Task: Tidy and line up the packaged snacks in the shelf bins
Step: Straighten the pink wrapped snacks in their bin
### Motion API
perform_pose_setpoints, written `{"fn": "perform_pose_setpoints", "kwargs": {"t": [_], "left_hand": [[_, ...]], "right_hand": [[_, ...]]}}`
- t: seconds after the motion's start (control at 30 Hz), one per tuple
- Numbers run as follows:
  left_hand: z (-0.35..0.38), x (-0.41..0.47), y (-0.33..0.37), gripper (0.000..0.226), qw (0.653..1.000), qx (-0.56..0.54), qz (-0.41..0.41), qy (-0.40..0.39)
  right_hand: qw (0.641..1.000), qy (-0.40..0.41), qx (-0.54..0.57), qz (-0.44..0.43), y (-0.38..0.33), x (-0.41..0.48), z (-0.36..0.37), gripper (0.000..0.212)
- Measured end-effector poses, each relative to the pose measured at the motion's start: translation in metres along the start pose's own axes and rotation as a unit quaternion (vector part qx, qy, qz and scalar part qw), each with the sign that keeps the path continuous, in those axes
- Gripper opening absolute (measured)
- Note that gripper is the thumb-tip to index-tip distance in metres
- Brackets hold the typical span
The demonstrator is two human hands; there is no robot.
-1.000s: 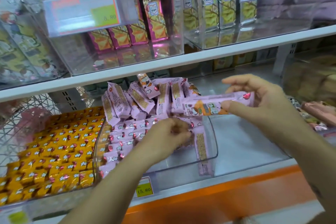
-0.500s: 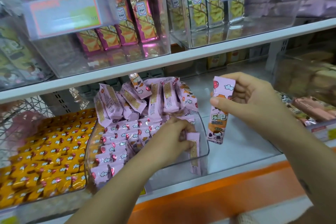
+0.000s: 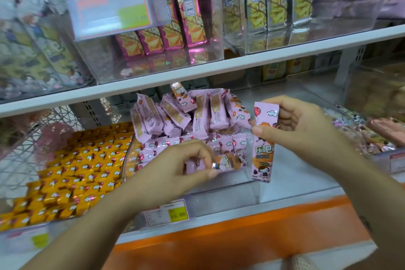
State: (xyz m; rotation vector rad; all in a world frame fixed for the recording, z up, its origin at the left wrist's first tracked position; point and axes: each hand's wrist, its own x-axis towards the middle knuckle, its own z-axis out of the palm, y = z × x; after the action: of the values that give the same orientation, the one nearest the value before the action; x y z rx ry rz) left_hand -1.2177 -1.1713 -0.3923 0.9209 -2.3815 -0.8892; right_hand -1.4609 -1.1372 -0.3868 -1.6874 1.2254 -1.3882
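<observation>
Your right hand (image 3: 303, 130) pinched a pack (image 3: 263, 153), long axis upright, just right of the second pack (image 3: 230, 162) your left hand (image 3: 173, 167) pinched crosswise in the bin (image 3: 236, 190)

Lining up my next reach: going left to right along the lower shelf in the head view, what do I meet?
In order: yellow packets → left hand → flat pink packet it holds → upright pink packet → right hand gripping it → brownish packets at the far right.
</observation>
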Motion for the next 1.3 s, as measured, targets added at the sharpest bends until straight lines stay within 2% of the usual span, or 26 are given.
{"fn": "perform_pose_setpoints", "kwargs": {"t": [0.13,0.2,0.33,0.5,0.73,0.8,0.9,1.07,1.17,1.23,1.3], "left_hand": [[-0.008,-0.008,-0.002,0.020,0.995,0.088,-0.018,0.032],[-0.013,-0.012,-0.003,0.022,0.993,0.106,-0.026,0.047],[-0.025,-0.017,-0.009,0.042,0.985,0.145,-0.037,0.080],[-0.024,-0.017,-0.020,0.037,0.982,0.151,-0.076,0.088],[-0.021,-0.016,-0.045,0.036,0.969,0.211,-0.078,0.101],[-0.021,-0.017,-0.050,0.031,0.968,0.219,-0.075,0.096],[-0.022,-0.015,-0.055,0.026,0.958,0.272,-0.066,0.057],[-0.030,-0.022,-0.059,0.035,0.966,0.257,-0.038,0.004],[-0.030,-0.032,-0.058,0.043,0.968,0.248,-0.035,0.008],[-0.028,-0.036,-0.057,0.037,0.964,0.265,-0.025,0.019],[-0.025,-0.038,-0.057,0.043,0.957,0.290,-0.027,0.019]], "right_hand": [[1.000,-0.020,0.003,-0.001,-0.001,-0.003,0.009,0.035],[1.000,-0.027,0.007,0.002,-0.002,-0.003,0.015,0.036],[1.000,-0.010,0.027,-0.001,-0.003,-0.001,0.031,0.042],[0.999,-0.024,-0.024,-0.011,-0.002,0.004,0.059,0.031],[0.994,-0.085,-0.073,0.003,0.013,0.006,0.105,0.031],[0.993,-0.095,-0.071,0.023,0.018,0.007,0.113,0.030],[0.988,-0.120,-0.097,0.006,0.026,0.009,0.125,0.029],[0.967,-0.148,-0.206,-0.013,0.029,0.010,0.137,0.031],[0.973,-0.153,-0.174,0.017,0.026,0.009,0.138,0.031],[0.974,-0.178,-0.132,0.047,0.026,0.008,0.135,0.027],[0.966,-0.220,-0.115,0.071,0.026,0.006,0.130,0.020]]}}
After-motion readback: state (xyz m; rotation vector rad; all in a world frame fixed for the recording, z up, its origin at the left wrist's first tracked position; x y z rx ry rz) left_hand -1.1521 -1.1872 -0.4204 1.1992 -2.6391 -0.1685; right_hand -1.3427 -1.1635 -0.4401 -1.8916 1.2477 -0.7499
